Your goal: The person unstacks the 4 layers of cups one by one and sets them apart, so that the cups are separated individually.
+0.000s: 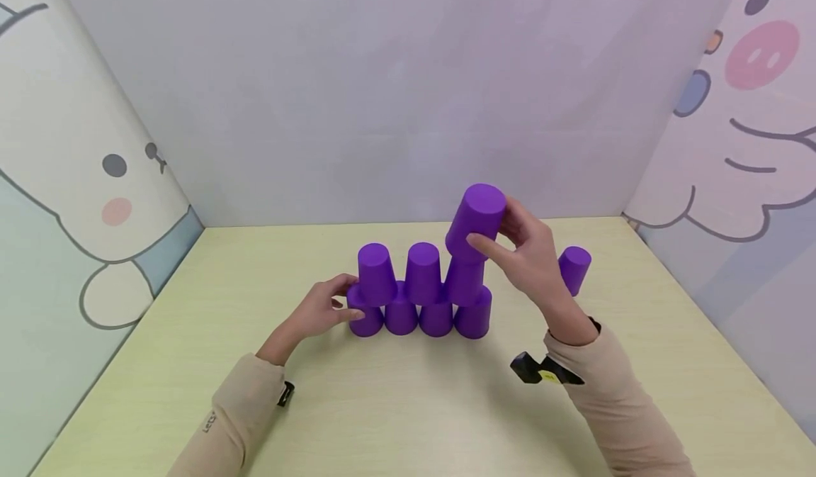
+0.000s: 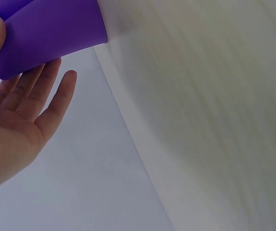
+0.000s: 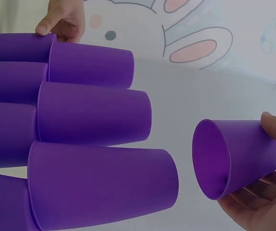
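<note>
Purple cups (image 1: 423,278) stand mouth-down in two rows on the table (image 1: 159,363), four below and three above, each upper cup bridging two bases, which likely shares its load. Left hand (image 1: 321,310): thumb in front, fingers behind, loosely pinching the lower left cup (image 1: 365,322), presumably to steady the stack. Right hand (image 1: 532,257): thumb and fingers grip the raised cup (image 1: 481,211) from the side, leaving its downward mouth unobstructed; it hangs above the upper right cup (image 1: 465,282), not touching. One spare cup (image 1: 576,268) stands apart, right, partly hidden.
</note>
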The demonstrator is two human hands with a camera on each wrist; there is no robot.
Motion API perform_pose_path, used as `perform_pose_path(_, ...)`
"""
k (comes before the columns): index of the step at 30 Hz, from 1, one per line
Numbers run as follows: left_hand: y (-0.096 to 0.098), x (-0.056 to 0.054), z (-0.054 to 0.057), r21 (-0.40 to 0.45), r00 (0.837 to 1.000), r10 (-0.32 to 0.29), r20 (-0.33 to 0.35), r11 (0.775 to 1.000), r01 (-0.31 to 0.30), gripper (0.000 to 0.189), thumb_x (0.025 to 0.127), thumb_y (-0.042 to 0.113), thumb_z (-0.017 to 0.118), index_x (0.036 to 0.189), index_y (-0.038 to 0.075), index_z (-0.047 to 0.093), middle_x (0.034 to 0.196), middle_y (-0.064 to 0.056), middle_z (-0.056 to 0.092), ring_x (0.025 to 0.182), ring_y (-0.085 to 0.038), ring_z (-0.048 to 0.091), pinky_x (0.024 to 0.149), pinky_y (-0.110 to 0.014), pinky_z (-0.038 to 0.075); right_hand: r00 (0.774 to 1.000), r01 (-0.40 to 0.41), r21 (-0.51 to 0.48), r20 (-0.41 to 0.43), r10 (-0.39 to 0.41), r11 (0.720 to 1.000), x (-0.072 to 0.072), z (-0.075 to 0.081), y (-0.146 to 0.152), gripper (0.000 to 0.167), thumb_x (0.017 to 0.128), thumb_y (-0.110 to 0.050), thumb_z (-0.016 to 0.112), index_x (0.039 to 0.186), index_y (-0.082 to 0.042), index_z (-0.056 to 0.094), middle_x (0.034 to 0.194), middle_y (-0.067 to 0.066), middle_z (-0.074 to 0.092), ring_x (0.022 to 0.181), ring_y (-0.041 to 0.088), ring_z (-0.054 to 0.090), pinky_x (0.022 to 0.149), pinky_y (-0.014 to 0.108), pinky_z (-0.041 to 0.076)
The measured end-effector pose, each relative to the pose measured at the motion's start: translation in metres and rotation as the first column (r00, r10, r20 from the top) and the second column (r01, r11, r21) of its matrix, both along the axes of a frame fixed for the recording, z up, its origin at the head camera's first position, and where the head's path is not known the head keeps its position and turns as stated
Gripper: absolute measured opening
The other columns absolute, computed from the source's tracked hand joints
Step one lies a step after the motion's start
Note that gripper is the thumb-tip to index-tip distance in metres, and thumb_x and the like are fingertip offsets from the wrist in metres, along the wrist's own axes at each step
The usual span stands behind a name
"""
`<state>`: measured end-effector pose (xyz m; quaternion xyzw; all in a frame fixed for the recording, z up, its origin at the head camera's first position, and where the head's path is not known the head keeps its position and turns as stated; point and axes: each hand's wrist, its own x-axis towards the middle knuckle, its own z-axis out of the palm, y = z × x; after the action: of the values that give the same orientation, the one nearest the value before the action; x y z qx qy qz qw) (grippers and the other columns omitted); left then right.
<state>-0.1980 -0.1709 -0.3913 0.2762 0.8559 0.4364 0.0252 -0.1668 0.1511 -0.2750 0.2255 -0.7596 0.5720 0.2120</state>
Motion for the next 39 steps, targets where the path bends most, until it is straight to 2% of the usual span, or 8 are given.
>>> perform_pose_path(9, 0.000, 0.000, 0.000, -0.001, 1.000, 0.001, 0.001, 1.000, -0.001, 0.046, 0.077, 0.009, 0.073, 0.116, -0.001, 0.052, 0.104, -0.011, 0.062, 0.094, -0.025, 0.059, 0.074, -0.040, 0.050, 1.000, 0.021, -0.008, -0.011, -0.021, 1.000, 0.005, -0.001, 0.017, 0.049, 0.077, 0.002, 0.069, 0.123, 0.000, 0.052, 0.104, 0.004, 0.061, 0.097, 0.013, 0.059, 0.087, 0.024, 0.045)
perform_pose_path(22, -0.001, -0.002, -0.004, -0.010, 1.000, 0.000, -0.010, 1.000, -0.001, 0.046, 0.077, 0.011, 0.073, 0.116, 0.000, 0.052, 0.105, -0.011, 0.062, 0.094, -0.025, 0.059, 0.073, -0.038, 0.049, 0.989, 0.149, 0.050, -0.001, -0.149, 0.988, 0.009, -0.008, 0.040, 0.050, 0.078, -0.001, 0.070, 0.124, -0.001, 0.052, 0.104, -0.004, 0.060, 0.095, 0.008, 0.058, 0.084, 0.018, 0.045)
perform_pose_path(30, 0.000, -0.002, -0.003, -0.009, 1.000, 0.001, -0.001, 1.000, -0.001, 0.047, 0.077, 0.011, 0.073, 0.117, 0.000, 0.051, 0.106, -0.011, 0.061, 0.094, -0.026, 0.059, 0.074, -0.038, 0.049, 0.982, 0.186, 0.072, -0.002, -0.186, 0.980, 0.009, -0.014, 0.054, 0.051, 0.077, 0.000, 0.070, 0.125, 0.000, 0.051, 0.104, -0.008, 0.059, 0.095, 0.005, 0.057, 0.084, 0.015, 0.044)
perform_pose_path(39, 0.001, -0.001, -0.001, -0.012, 1.000, 0.007, 0.010, 1.000, -0.007, 0.046, 0.078, 0.010, 0.072, 0.117, 0.000, 0.051, 0.106, -0.011, 0.061, 0.094, -0.025, 0.058, 0.075, -0.039, 0.049, 0.969, 0.240, 0.108, 0.033, -0.245, 0.965, 0.008, -0.023, 0.070, 0.054, 0.078, -0.004, 0.071, 0.127, -0.001, 0.049, 0.104, -0.010, 0.057, 0.094, 0.001, 0.056, 0.080, 0.012, 0.044)
